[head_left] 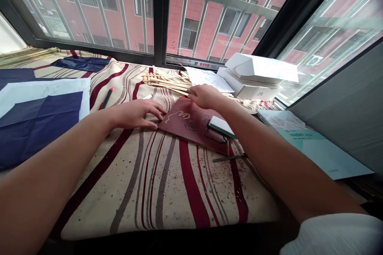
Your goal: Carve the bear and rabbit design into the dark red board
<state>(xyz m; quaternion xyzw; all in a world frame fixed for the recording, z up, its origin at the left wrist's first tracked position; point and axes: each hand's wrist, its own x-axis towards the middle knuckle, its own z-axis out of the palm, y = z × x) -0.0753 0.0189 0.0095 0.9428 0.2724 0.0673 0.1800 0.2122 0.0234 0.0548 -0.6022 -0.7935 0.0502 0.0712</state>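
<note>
A reddish-brown board (199, 125) with carved curving lines lies slanted on the striped cloth. My left hand (139, 113) rests at its left corner, palm down, fingers stretched out and apart. Across the board reaches my right arm. At the far edge, beside the wooden strips (167, 81), my right hand (205, 95) has its fingers bent and drawn together; what is between them, if anything, is hidden. Under my right forearm, a white-topped block with a green side (222, 126) sits on the board. A thin grey tool (229, 158) lies just off its near edge.
Crumbs dot the cloth (134, 191). Dark blue sheets (44, 123) over white paper and a black-and-red marker (107, 97) lie on the left. Behind are a written sheet (211, 79) and a white box (257, 75) by the window; a pale green book (317, 147) is at right.
</note>
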